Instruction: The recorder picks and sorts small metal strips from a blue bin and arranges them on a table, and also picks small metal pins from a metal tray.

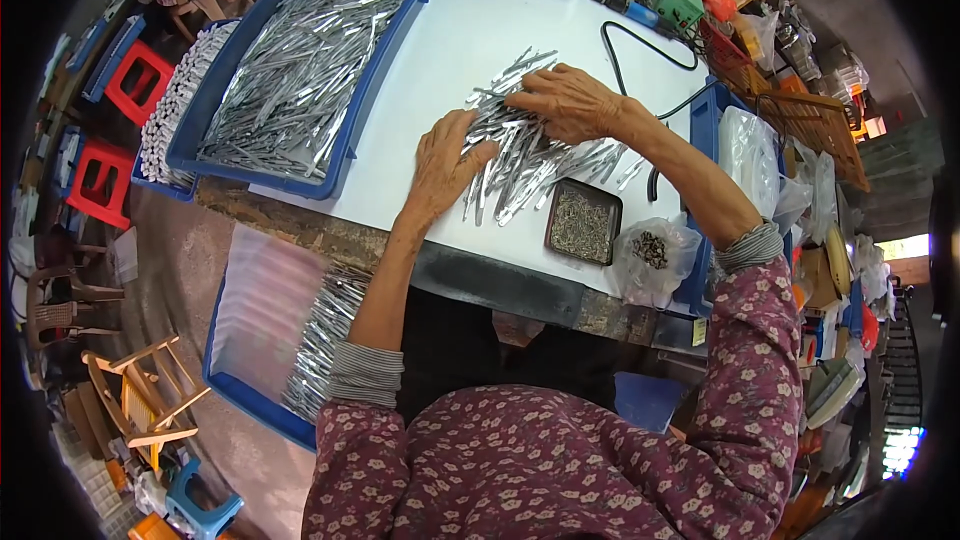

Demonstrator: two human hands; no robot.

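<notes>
A loose pile of thin silvery metal strips lies on the white tabletop in front of me. My left hand rests at the pile's left edge, its thumb stretched apart from the fingers and nothing gripped. Over the upper part of the pile reaches my right hand, fingers bent down onto the strips; whether it pinches one is too fine to make out. Close to the pile's lower right sits a small dark square tray of tiny metal pieces. Beside it is a clear plastic bag with small dark parts.
A large blue tray full of similar strips stands at the left of the table. Below the table's edge is another blue tray with strips. A black cable curves across the right side. Red stools stand on the floor at left.
</notes>
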